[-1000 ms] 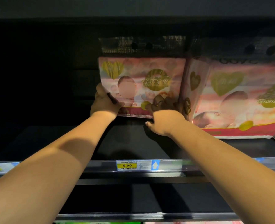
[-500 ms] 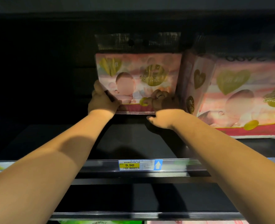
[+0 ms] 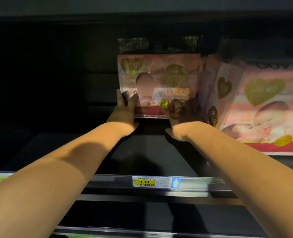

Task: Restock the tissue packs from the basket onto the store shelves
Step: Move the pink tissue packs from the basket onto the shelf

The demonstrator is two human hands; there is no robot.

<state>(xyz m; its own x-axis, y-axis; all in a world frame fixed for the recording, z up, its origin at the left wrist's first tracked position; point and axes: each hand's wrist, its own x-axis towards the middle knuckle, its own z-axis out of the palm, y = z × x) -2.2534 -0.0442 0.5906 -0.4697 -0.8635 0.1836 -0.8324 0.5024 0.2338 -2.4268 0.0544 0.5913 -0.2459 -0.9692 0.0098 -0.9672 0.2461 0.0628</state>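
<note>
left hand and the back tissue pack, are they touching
Touching. Head view shows the left hand gripping the tissue pack at its lower left corner, thumb on front.

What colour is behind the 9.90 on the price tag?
Yellow, on the price tag in the head view.

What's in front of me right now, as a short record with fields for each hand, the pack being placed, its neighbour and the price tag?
tissue pack: upright, front facing out, far back on the shelf
left hand: grips its lower left corner, thumb on the front
right hand: fingers curled at its lower right corner
neighbour pack: to the right, nearer the shelf front, turned at an angle
price tag: on the shelf rail, reads 9.90
</note>
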